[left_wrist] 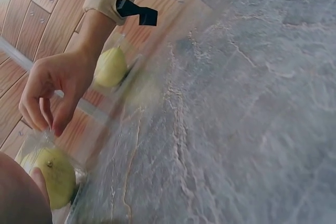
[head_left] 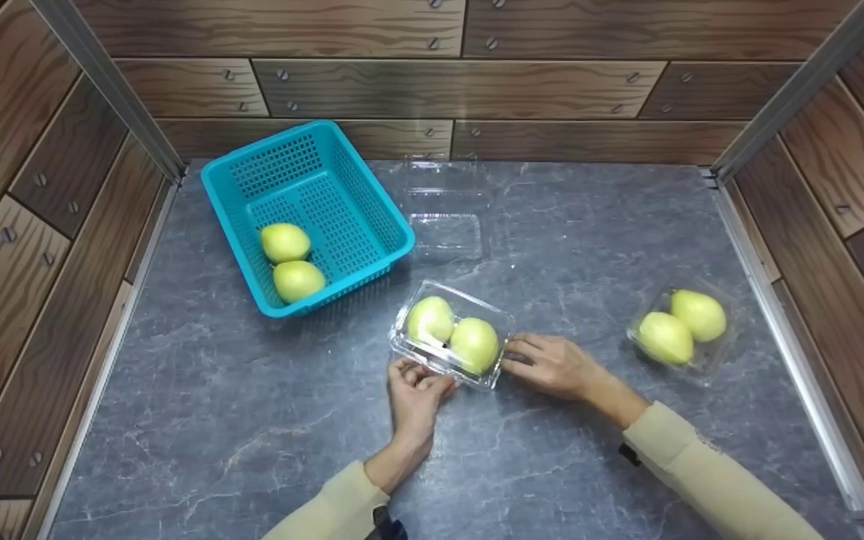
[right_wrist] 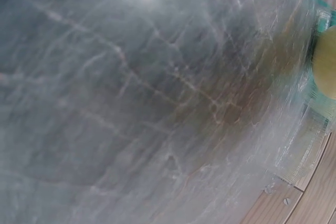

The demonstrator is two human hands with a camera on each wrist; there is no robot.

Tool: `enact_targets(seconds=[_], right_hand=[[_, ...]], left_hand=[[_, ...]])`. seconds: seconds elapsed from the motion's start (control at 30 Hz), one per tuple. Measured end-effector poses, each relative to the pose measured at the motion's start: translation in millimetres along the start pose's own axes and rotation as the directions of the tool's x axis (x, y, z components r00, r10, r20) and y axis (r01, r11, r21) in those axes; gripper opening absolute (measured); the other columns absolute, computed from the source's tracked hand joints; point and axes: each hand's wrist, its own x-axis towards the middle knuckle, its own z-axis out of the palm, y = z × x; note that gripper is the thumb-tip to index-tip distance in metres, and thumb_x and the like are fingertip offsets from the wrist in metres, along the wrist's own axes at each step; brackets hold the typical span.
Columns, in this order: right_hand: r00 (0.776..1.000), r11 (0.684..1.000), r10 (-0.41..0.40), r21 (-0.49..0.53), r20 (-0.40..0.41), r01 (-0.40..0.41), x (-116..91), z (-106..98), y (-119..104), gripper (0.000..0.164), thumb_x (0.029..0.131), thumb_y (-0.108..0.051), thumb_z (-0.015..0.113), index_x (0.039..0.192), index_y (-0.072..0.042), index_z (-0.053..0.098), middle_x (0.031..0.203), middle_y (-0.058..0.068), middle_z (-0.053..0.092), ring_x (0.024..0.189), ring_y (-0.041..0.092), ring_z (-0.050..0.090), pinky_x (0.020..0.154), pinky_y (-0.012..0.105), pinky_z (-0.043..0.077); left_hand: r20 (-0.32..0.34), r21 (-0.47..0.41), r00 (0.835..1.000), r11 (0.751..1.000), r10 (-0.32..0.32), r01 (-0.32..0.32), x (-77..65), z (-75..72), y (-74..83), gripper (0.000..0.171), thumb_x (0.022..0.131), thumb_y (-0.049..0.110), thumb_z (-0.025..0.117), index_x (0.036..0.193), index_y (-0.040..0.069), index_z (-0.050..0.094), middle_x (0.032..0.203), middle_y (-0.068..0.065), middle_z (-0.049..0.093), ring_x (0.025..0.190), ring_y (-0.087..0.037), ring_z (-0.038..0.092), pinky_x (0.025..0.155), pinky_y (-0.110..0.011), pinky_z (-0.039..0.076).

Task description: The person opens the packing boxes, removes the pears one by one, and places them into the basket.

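A clear plastic clamshell box (head_left: 469, 305) with two yellow-green pears (head_left: 474, 346) inside sits tilted in the middle of the table, its lid over the fruit. My left hand (head_left: 412, 397) grips the front lip of this box, thumb and fingers bent at the edge. At its right end, my right hand (head_left: 556, 365) pinches the corner between thumb and fingers. The left wrist view shows that right hand (left_wrist: 60, 80) above a pear (left_wrist: 55, 177) in the box, with part of the left hand (left_wrist: 21, 195) blurred in front. The right wrist view shows mostly tabletop.
A teal basket (head_left: 381, 262) at the back left holds two pears (head_left: 298, 281). Beside it lies an open, unfilled clear box (head_left: 443, 202). Another clear box (head_left: 715, 358) with two pears stands on the right. Wood-patterned walls (head_left: 552, 86) enclose the table.
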Motion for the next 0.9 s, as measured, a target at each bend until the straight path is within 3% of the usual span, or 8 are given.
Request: enact_targets(seconds=[0.33, 0.53, 0.73, 0.9], right_hand=[[1.0, 1.0, -0.014, 0.005, -0.018, 0.014, 4, 1, 2, 0.032, 0.11, -0.016, 0.045, 0.104, -0.012, 0.077, 0.102, 0.009, 0.078, 0.093, 0.024, 0.074, 0.078, 0.033, 0.067], [0.993, 0.994, -0.1, -0.044, -0.068, 0.097, 4, 6, 5, 0.03, 0.109, -0.013, 0.048, 0.1, -0.011, 0.076, 0.097, 0.009, 0.077, 0.09, 0.024, 0.075, 0.079, 0.034, 0.067], [0.966, 0.969, -0.227, -0.127, -0.128, 0.211, 7, 12, 6, 0.028, 0.107, -0.015, 0.049, 0.099, -0.013, 0.075, 0.093, 0.007, 0.078, 0.085, 0.025, 0.076, 0.081, 0.037, 0.068], [0.957, 0.961, -0.256, -0.139, -0.134, 0.237, 11, 15, 5, 0.025, 0.107, -0.018, 0.05, 0.099, -0.015, 0.073, 0.092, 0.006, 0.078, 0.082, 0.025, 0.076, 0.081, 0.037, 0.068]], left_hand=[[-0.007, -0.011, 1.0, 1.0, -0.016, 0.016, 2.9, 2.6, 0.1, 0.07, 0.078, -0.025, 0.065, 0.132, 0.001, 0.03, 0.101, -0.009, 0.056, 0.071, -0.01, 0.062, 0.071, -0.029, 0.067], [0.003, -0.02, 1.0, 1.0, -0.024, 0.024, 3.5, 2.9, 0.4, 0.068, 0.077, -0.024, 0.063, 0.13, 0.003, 0.029, 0.099, -0.008, 0.056, 0.072, -0.012, 0.064, 0.07, -0.031, 0.068], [0.0, 0.012, 1.0, 1.0, -0.017, 0.017, 4.1, 3.5, 1.1, 0.068, 0.077, -0.023, 0.063, 0.129, 0.004, 0.029, 0.097, -0.007, 0.057, 0.069, -0.012, 0.065, 0.066, -0.029, 0.065], [-0.007, 0.043, 1.0, 0.999, -0.016, 0.016, 7.5, 2.9, 2.6, 0.066, 0.077, -0.021, 0.064, 0.127, 0.005, 0.03, 0.098, -0.007, 0.054, 0.068, -0.011, 0.064, 0.064, -0.026, 0.064]])
